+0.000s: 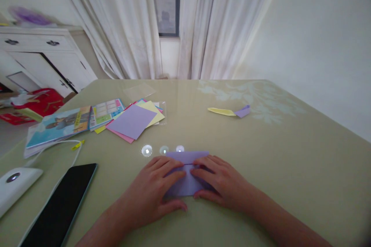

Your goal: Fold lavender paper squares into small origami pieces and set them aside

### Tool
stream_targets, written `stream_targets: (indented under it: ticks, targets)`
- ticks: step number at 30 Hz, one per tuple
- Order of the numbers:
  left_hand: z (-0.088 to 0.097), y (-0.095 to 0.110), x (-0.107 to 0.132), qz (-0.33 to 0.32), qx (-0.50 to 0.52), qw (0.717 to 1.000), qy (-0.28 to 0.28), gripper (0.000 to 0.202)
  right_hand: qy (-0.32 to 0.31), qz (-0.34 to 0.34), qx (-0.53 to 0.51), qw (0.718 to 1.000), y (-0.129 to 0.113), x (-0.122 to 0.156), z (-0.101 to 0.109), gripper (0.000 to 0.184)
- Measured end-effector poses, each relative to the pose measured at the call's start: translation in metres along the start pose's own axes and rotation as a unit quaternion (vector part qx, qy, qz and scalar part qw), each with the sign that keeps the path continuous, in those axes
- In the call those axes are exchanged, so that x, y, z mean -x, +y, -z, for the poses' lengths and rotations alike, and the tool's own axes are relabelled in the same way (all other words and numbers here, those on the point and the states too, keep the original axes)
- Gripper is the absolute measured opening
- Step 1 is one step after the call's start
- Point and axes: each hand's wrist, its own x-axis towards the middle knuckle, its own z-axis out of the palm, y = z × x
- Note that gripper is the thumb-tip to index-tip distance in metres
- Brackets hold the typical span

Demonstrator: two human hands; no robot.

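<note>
While left hand (162,185) and right hand (224,181) touch folded purple paper (189,186), each grip spread

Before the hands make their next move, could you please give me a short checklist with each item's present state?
1. Left hand on the folded paper: left hand, ok.
2. Right hand on the folded paper: right hand, ok.
3. Paper's side edges aligned: cannot tell, the hands cover much of them.
4. Phone apart from the left hand: ok.
5. Loose sheets apart from the folded paper: ok.
</note>
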Motion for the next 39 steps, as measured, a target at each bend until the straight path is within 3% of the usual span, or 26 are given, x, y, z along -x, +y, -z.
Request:
stream_targets:
  ticks: [4, 7, 12, 17, 21, 24, 27, 30, 35, 39]
  targets:
    - [-0.007, 0.002, 0.005, -0.036, -0.024, 0.999, 0.026, 0.015, -0.005, 0.013, -0.005, 1.0, 0.0, 0.005, 0.005, 0.051]
    - [-0.013, -0.002, 0.006, -0.054, -0.027, 0.997, 0.055, 0.016, -0.001, 0.027, -0.005, 1.0, -0.001, 0.008, 0.007, 0.051]
    - [-0.011, 0.0, 0.006, -0.038, -0.021, 0.998, 0.039, 0.018, 0.022, 0.045, 0.019, 0.999, -0.002, 0.012, 0.004, 0.026]
    - [-0.007, 0.005, 0.006, -0.027, -0.019, 0.999, 0.011, 0.03, 0.049, 0.039, 0.031, 0.998, -0.002, 0.011, 0.0, 0.021]
    - [-0.009, 0.008, 0.003, -0.036, -0.038, 0.997, 0.048, 0.018, 0.048, 0.039, 0.001, 0.998, 0.0, 0.012, 0.005, 0.031]
    - [-0.012, 0.007, 0.002, -0.041, -0.044, 0.996, 0.072, 0.023, 0.049, 0.047, -0.005, 0.998, 0.001, 0.014, 0.012, 0.043]
    - [-0.015, 0.004, 0.002, -0.045, -0.051, 0.995, 0.074, 0.029, 0.081, 0.049, 0.006, 0.995, 0.001, 0.014, 0.015, 0.022]
    - [-0.018, 0.001, 0.001, -0.029, -0.062, 0.994, 0.082, 0.026, 0.1, 0.022, -0.022, 0.994, 0.001, 0.01, 0.012, 0.022]
    - [-0.022, -0.001, -0.002, 0.01, -0.055, 0.991, 0.123, 0.021, 0.096, -0.083, -0.111, 0.986, 0.004, 0.003, 0.003, 0.015]
    - [-0.023, -0.003, -0.002, 0.003, -0.048, 0.994, 0.101, 0.023, 0.113, -0.15, -0.135, 0.973, 0.006, -0.002, -0.002, 0.009]
